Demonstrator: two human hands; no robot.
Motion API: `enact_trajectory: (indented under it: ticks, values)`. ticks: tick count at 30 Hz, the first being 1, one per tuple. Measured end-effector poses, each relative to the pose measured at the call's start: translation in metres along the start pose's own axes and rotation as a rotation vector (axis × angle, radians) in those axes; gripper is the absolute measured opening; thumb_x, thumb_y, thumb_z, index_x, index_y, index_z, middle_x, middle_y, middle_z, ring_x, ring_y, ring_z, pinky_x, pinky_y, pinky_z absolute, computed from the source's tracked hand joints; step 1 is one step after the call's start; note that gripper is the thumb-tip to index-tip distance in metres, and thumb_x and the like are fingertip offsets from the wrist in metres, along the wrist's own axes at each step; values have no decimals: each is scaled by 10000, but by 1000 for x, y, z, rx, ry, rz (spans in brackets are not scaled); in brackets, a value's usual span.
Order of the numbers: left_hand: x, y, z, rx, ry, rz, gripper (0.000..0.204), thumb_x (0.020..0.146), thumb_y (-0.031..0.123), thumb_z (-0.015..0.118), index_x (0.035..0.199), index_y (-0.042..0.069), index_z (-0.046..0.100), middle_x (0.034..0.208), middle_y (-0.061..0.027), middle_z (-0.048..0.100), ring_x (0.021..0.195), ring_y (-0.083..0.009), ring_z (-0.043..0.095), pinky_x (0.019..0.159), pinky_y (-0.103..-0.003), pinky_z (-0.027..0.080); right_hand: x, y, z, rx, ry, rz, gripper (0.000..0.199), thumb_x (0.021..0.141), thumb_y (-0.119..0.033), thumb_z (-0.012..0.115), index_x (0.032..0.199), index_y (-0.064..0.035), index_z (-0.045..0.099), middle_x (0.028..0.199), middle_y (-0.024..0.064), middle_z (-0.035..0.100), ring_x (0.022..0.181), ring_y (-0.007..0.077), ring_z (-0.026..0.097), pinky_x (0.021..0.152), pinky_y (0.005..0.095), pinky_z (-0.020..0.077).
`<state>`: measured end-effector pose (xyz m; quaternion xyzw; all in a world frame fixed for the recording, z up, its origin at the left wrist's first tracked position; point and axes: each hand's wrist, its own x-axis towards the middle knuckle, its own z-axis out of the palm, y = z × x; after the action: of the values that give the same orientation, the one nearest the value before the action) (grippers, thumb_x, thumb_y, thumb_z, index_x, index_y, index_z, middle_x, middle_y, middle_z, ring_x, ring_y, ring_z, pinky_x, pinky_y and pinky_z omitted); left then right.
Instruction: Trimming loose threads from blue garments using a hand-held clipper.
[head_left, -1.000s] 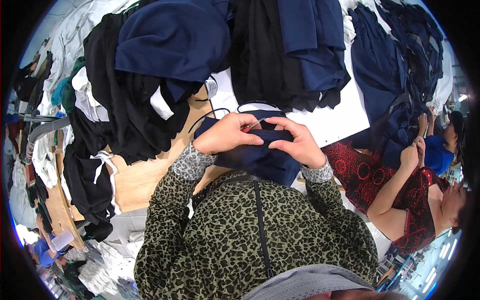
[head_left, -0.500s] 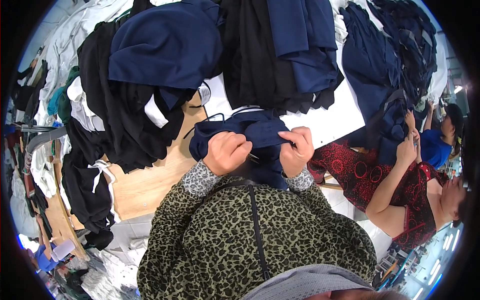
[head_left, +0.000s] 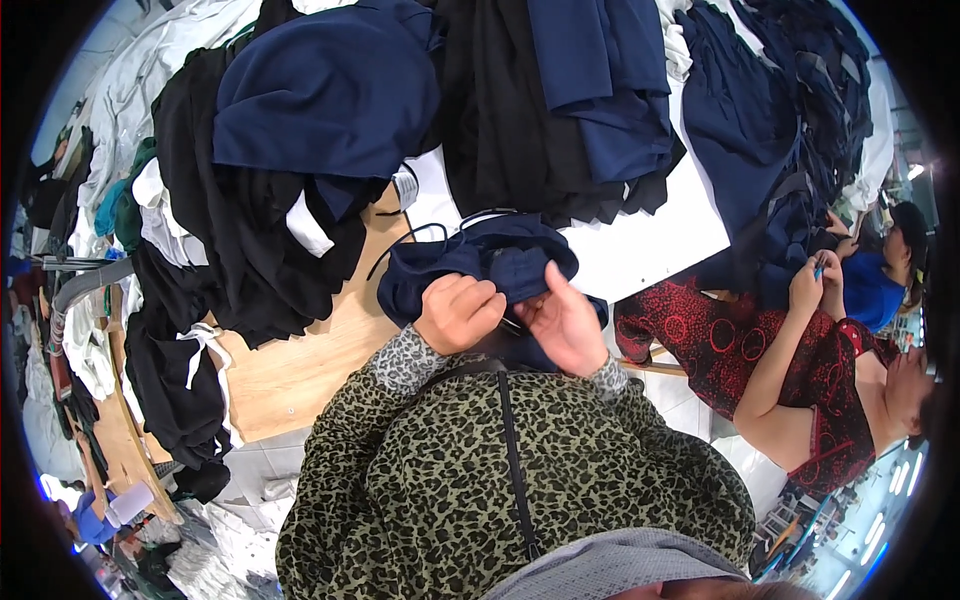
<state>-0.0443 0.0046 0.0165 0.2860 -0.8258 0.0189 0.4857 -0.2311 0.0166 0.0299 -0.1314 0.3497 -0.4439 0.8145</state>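
In front of my body a navy blue garment (head_left: 525, 265) lies bunched at the table's near edge, with a dark cord looping out of its top. My left hand (head_left: 460, 312) is closed in a fist against the garment's near side, gripping the cloth. Beside it my right hand (head_left: 570, 325) is turned palm inward, thumb raised and apart from the fingers. Those fingertips touch or nearly touch the garment's lower edge. A small pale tip shows between the two hands; what it belongs to is hidden.
Black garments (head_left: 270, 240) and a navy one (head_left: 325, 90) pile on the wooden table (head_left: 290, 385). A white board (head_left: 660, 245) lies under more stacked clothing. At the right, a person in red and black patterned clothing (head_left: 690, 340) handles navy cloth, with another person in blue (head_left: 880, 285) beyond.
My right hand has let go of the garment's upper edge and turned palm inward, moving down and left. The garment's right side has folded over. My left hand has hardly moved.
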Motion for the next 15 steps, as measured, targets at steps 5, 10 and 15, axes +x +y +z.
enact_trajectory:
  ticks: [5, 10, 15]
  values:
    - [-7, -6, -9, 69, -12, -23, 236, 584, 70, 635, 810, 19, 592, 778, -81, 564, 591, -190, 557, 503, -293, 416, 5, -13, 11, 17, 47, -178, 346, 938, -302, 499, 1118, -14, 563, 1102, 96, 629, 1064, 220, 570, 963, 394, 402]
    - [-10, -6, -7, 66, -42, -18, 235, 594, 69, 635, 820, 19, 592, 776, -76, 560, 603, -183, 563, 514, -285, 412, 5, -9, 5, 141, 16, -119, 346, 939, -303, 494, 1126, -19, 561, 1098, 101, 631, 1066, 227, 569, 969, 394, 402]
    - [-5, 4, -2, 9, -56, -143, 260, 580, 80, 661, 829, 40, 599, 819, -69, 569, 609, -191, 574, 538, -299, 449, 3, -9, 14, 126, 20, -83, 326, 933, -286, 516, 1100, -13, 582, 1077, 92, 636, 1032, 203, 581, 954, 369, 411]
